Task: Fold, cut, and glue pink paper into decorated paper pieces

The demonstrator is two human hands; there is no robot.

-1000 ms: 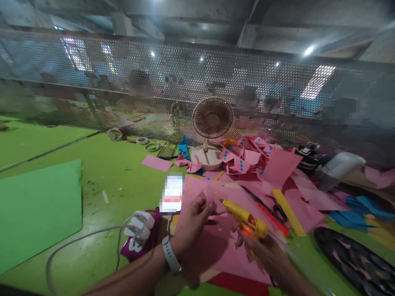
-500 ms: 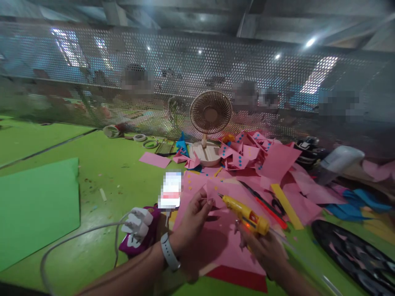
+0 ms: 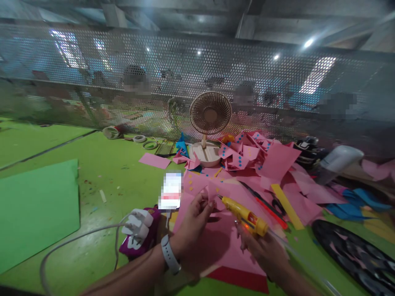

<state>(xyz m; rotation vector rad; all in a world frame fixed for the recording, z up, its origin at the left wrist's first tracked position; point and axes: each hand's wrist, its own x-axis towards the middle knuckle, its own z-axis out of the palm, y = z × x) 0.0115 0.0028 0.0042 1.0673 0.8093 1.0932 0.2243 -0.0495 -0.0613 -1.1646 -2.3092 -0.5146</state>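
Observation:
My right hand is wrapped round the handle of a yellow glue gun with an orange light glowing on its side. The gun's nozzle points left, close to a piece of pink paper. My left hand, with a white band on the wrist, pinches this pink paper between thumb and fingers. Under both hands lie pink sheets, with a darker red strip at the near edge. Small yellow pieces dot the sheet beyond my left hand.
A phone and a purple power block with white plugs stand left. Behind are a fan and folded pink papers. Scissors, a red-and-black tool, a yellow strip and a black tray lie right.
Very little differs. My left hand and its paper have shifted slightly down and right, and the glue gun stays at almost the same place by the paper.

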